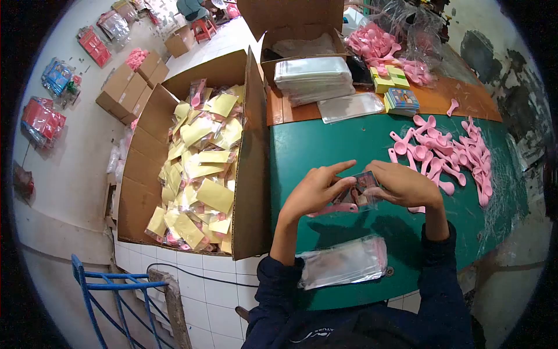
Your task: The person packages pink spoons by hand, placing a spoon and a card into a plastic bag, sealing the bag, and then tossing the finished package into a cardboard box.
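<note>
Both hands are raised over the green table, around a clear plastic bag (367, 203) with a printed card (365, 185) and a pink spoon (340, 208) at it. My left hand (318, 189) has its index finger stretched out, while the thumb presses at the card's left edge. From the right, my right hand (404, 185) grips the card and bag between thumb and fingers. Below them a stack of clear bags (346, 263) lies near the table's front edge. Pink spoons (433, 148) are heaped to the right of my hands.
A large open cardboard box (251, 157) of packed yellow-card bags (215, 195) stands left of the green table (296, 145). Behind are more clear bags (314, 74), card stacks (401, 100) and a second box (302, 32). A blue metal frame (119, 285) stands lower left.
</note>
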Available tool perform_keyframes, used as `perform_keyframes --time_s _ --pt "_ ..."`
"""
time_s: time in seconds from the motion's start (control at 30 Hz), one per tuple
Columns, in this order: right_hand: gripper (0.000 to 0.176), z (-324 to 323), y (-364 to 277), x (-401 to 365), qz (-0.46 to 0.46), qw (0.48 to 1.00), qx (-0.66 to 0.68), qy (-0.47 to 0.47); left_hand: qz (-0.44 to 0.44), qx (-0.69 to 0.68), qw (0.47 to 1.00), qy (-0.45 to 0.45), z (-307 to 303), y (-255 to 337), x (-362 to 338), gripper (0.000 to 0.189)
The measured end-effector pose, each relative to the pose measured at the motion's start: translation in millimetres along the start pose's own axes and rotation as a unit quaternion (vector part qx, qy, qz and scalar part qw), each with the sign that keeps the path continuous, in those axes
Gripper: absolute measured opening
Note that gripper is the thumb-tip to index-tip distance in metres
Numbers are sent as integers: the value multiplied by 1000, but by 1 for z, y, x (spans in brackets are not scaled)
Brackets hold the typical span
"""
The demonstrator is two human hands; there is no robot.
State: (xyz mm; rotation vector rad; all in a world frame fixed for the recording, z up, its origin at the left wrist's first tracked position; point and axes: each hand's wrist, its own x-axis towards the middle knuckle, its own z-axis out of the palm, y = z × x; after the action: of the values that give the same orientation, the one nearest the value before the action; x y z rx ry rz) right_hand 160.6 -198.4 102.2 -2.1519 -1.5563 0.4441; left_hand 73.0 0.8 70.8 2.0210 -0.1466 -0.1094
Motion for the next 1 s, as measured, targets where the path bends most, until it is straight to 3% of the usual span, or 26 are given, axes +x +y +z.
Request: perform_keyframes --time_s 0.13,0.23,0.33,0.47,0.57,0.6,0.7,0.73,0.93,1.0 --pt "24 5 15 2 -83 993 63 -47 43 -4 999 16 6 -8 1 48" --pt "22 10 25 9 -112 989 86 -45 -19 27 999 -13 4 -2 -1 53" --pt "17 5 22 10 55 979 193 -40 -3 24 1000 10 5 -11 0 59" --pt "18 5 26 10 86 939 316 108 15 13 999 -46 -22 -13 -14 55" --pt "21 2 30 11 57 942 305 128 23 -57 998 -20 -31 -16 -17 54" --pt "21 -1 31 10 91 925 362 74 -1 -69 998 -13 -33 -10 -19 54" --pt "18 -6 21 7 121 908 392 91 11 -131 991 22 -30 -12 -17 48" --pt "15 -11 16 6 187 901 384 76 14 -130 991 18 -31 -12 -17 50" --pt "15 0 25 10 125 886 428 130 29 -177 984 -1 -33 -1 -22 65" --pt "15 2 29 11 117 907 374 153 29 -161 987 11 -31 -4 -21 70"
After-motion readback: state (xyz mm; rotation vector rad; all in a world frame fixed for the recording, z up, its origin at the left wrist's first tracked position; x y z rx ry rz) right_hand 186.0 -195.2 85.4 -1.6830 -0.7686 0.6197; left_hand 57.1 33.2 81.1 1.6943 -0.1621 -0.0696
